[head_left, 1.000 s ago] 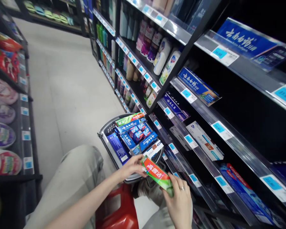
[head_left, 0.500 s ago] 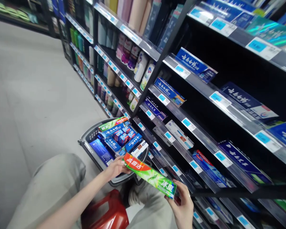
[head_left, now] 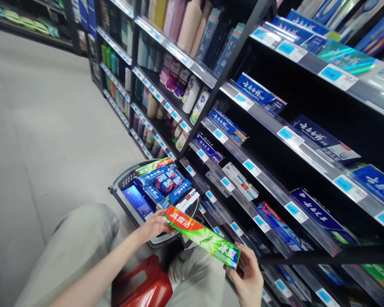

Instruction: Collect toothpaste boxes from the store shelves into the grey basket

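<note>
A green toothpaste box [head_left: 203, 236] with a red end and white lettering is held between both hands, tilted down to the right. My left hand [head_left: 155, 227] grips its red end, thumb on top. At the green end, my right hand [head_left: 245, 273] pinches the box between thumb and fingers. Just behind my left hand is a grey shopping basket [head_left: 119, 192], filled with blue toothpaste boxes [head_left: 153, 194], small red-and-blue boxes [head_left: 167, 186] and a green Colgate box [head_left: 153, 166]. The box and my hand cover the basket's near rim.
Black shelves [head_left: 225, 64] with price tags rise on the right, holding toothpaste boxes [head_left: 260, 94] and, further left, bottles [head_left: 192, 96]. A red plastic stool [head_left: 147, 285] is between my legs. Grey floor [head_left: 60, 128] lies to the left.
My view has shifted slightly, so the shelves and basket sit a little differently. Both hands still hold the green toothpaste box in nearly the same position.
</note>
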Demonstrator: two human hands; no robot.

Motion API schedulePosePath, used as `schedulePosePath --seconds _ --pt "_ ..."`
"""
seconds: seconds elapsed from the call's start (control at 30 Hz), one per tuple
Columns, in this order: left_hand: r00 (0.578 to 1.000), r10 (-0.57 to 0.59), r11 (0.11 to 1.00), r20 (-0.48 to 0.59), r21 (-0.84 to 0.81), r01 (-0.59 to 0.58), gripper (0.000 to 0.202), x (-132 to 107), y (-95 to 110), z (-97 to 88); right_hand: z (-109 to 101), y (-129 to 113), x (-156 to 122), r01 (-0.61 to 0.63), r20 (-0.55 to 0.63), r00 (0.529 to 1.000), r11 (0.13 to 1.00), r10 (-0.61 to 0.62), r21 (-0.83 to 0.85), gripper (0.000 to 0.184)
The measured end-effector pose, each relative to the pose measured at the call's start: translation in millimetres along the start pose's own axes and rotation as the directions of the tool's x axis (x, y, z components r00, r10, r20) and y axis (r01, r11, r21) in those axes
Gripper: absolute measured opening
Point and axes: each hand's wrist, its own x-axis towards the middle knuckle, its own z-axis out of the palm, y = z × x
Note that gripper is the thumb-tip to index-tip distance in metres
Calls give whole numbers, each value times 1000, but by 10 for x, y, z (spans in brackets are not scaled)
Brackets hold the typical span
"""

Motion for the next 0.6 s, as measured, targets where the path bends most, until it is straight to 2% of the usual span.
schedulePosePath --seconds 0.2,0.37,0.47,0.6 --pt "1000 -2 1000 8 -12 2 50 -5 13 -8 -23 -44 -9 41 6 999 998 -41 -38 42" --pt "999 -23 999 43 -45 25 37 -11 46 57 -23 -132 17 68 20 998 996 -67 -51 39" --pt "995 -82 988 61 -129 89 29 -11 44 117 41 -310 43 154 -7 988 988 -154 -19 39" --pt "988 -154 957 34 -243 157 29 -22 24 202 211 -739 49 225 -76 972 974 -223 22 40"
